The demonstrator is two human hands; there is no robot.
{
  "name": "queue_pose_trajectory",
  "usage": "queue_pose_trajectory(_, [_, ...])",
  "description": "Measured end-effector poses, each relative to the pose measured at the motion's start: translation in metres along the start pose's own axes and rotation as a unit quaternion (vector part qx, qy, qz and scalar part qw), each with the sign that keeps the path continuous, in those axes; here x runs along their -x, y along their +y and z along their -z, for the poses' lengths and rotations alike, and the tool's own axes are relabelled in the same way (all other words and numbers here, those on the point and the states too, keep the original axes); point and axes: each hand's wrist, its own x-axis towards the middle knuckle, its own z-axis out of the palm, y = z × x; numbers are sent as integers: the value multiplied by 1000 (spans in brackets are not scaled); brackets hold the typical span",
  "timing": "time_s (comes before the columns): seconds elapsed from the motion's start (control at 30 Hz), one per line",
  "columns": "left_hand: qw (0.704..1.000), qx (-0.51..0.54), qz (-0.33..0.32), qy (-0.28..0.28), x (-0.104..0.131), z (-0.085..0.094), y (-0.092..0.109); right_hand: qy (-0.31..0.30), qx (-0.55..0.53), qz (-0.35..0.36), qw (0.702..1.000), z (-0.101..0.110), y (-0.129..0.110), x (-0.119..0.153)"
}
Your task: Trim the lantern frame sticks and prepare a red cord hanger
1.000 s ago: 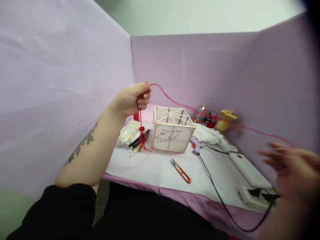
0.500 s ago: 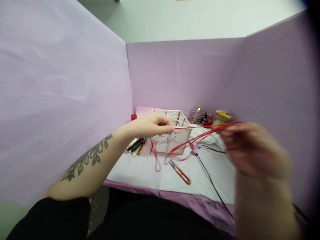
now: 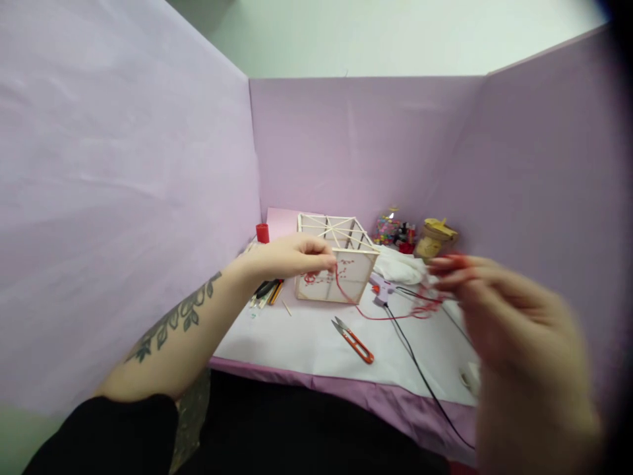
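Since half a second ago: left hand (image 3: 291, 256) lowered a little, now against the front upper edge of the lantern frame (image 3: 336, 267); right hand (image 3: 499, 316) dropped lower and nearer the camera, heavily blurred. Red cord (image 3: 390, 315), taut and high between the hands before, now sags in a slack curve.

Left hand: fingers pinched shut on one end of the red cord, just at the lantern frame's front face. Cord runs down from that pinch, dips low to the right of the lantern frame over the white table (image 3: 306, 336) cover, rises to the right hand.

Right hand: well right of the lantern frame; fingers extended, cord bunched at the fingertips. Too blurred to tell whether the grip is closed on it.

Orange-handled snips (image 3: 355, 340) on the table in front of the lantern frame, under the cord's sag. Glue gun (image 3: 383, 289) just right of the lantern frame, black cable (image 3: 420, 376) trailing toward the near edge. Pens (image 3: 267, 290) to the frame's left. Red cap (image 3: 262, 232) behind-left. Bead jar (image 3: 388, 229) and wooden spool (image 3: 434, 239) behind-right.
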Motion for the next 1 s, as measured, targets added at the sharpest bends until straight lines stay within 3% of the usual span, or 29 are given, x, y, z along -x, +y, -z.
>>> queue_pose_trajectory(0.1, [998, -34, -33, -37, -3, -14, 21, -174, -144, -100, 969, -58, 5, 5])
queue_pose_trajectory(0.2, [999, -19, -31, -16, -5, -21, 16, -225, -255, -201, 919, -88, 10, 8])
queue_pose_trajectory(0.3, [990, 138, -13, 11, -2, -29, -19, -178, -329, -266, 889, -83, 12, 5])
queue_pose_trajectory(0.4, [924, 380, 11, -32, 6, -50, -67, -121, -365, -274, 882, -68, 12, -1])
queue_pose_trajectory(0.53, [869, 488, 29, -79, 14, -93, -106, -107, -375, -281, 877, -58, 14, -6])
queue_pose_trajectory(0.6, [855, 513, 24, -66, 13, -112, -110, -117, -375, -293, 872, -58, 14, -4])
queue_pose_trajectory(0.77, [869, 491, -11, 65, 1, -140, -98, -136, -379, -308, 862, -64, 14, 2])
queue_pose_trajectory(0.9, [861, 487, 5, 148, -3, -144, -87, -126, -370, -304, 869, -63, 18, 2])
queue_pose_trajectory(1.0, [837, 507, 7, 205, 5, -136, -85, -48, -378, -277, 882, -49, 21, -4])
